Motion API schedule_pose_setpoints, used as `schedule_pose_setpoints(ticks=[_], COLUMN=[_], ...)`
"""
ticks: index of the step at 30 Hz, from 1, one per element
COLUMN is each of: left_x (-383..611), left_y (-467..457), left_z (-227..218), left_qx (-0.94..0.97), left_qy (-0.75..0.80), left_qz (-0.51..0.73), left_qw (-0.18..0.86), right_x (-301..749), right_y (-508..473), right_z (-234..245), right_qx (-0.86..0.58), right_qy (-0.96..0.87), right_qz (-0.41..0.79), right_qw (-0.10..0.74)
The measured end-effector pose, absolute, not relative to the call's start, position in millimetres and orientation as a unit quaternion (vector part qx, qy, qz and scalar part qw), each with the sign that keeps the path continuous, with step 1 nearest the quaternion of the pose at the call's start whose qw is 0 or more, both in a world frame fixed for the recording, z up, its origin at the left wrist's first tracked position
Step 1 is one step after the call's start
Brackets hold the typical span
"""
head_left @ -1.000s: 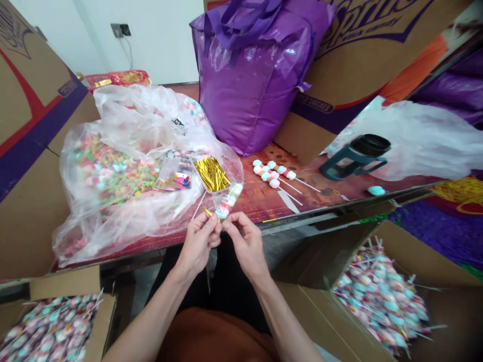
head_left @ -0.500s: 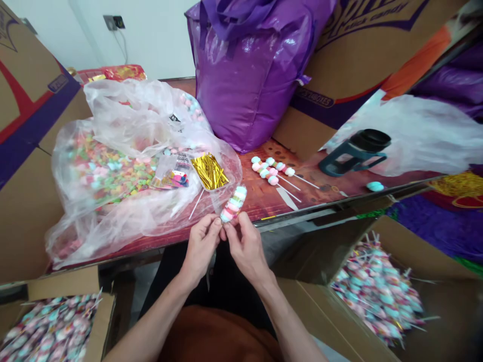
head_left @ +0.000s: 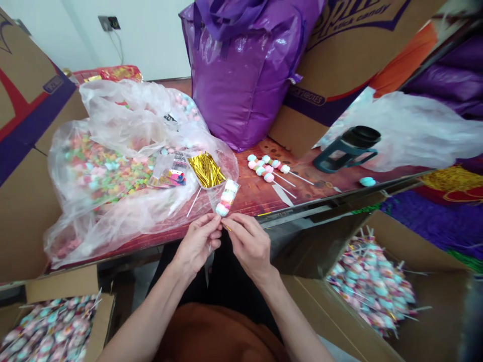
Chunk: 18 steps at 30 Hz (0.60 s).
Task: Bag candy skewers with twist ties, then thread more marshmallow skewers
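Note:
Both my hands meet at the front edge of the table. My left hand (head_left: 199,240) pinches the base of a wrapped marshmallow skewer (head_left: 227,197), which points up and away in its clear sleeve. My right hand (head_left: 247,242) pinches a thin gold twist tie (head_left: 227,228) at the neck of that sleeve, fingertips touching the left hand's. A heap of gold twist ties (head_left: 206,170) lies just beyond on a clear bag. Three unwrapped marshmallow skewers (head_left: 268,169) lie on the red table (head_left: 260,195) to the right.
A big clear plastic bag of coloured candies (head_left: 109,171) covers the table's left. A purple bag (head_left: 241,75) and cardboard boxes stand behind. A dark mug (head_left: 349,146) lies at right. Open boxes of wrapped skewers sit at lower left (head_left: 49,329) and lower right (head_left: 372,289).
The hands stayed together on the skewer's base, working the gold tie round the sleeve's neck. The skewer shifted slightly and the view drifted a little to the right.

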<state>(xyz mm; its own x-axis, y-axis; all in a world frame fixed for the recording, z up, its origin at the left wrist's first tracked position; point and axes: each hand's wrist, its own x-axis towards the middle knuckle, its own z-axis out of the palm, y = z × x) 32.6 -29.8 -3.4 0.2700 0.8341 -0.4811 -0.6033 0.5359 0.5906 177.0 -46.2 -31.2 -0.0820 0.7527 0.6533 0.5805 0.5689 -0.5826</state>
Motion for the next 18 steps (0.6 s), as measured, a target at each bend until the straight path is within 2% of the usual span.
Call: schedule_pose_setpoints(ticks=[3, 7, 9, 14, 18], left_x=[35, 40, 43, 41, 37], left_y=[-34, -38, -39, -41, -47], left_z=[2, 1, -2, 5, 19], left_qx=[0.143, 0.147, 0.15, 0.229, 0.389], left_qy=[0.379, 0.365, 0.358, 0.328, 0.378], left_qz=[0.447, 0.459, 0.46, 0.477, 0.516], left_qw=[0.797, 0.797, 0.798, 0.783, 0.663], right_x=[179, 168, 161, 162, 171], right_y=[-43, -46, -50, -63, -68], right_z=[-28, -25, -24, -11, 11], right_qx=[-0.449, -0.468, -0.491, -0.53, -0.531], right_qy=[-0.748, -0.726, -0.688, -0.578, -0.565], right_qz=[0.027, 0.027, 0.071, 0.283, 0.279], right_qw=[0.487, 0.503, 0.529, 0.552, 0.567])
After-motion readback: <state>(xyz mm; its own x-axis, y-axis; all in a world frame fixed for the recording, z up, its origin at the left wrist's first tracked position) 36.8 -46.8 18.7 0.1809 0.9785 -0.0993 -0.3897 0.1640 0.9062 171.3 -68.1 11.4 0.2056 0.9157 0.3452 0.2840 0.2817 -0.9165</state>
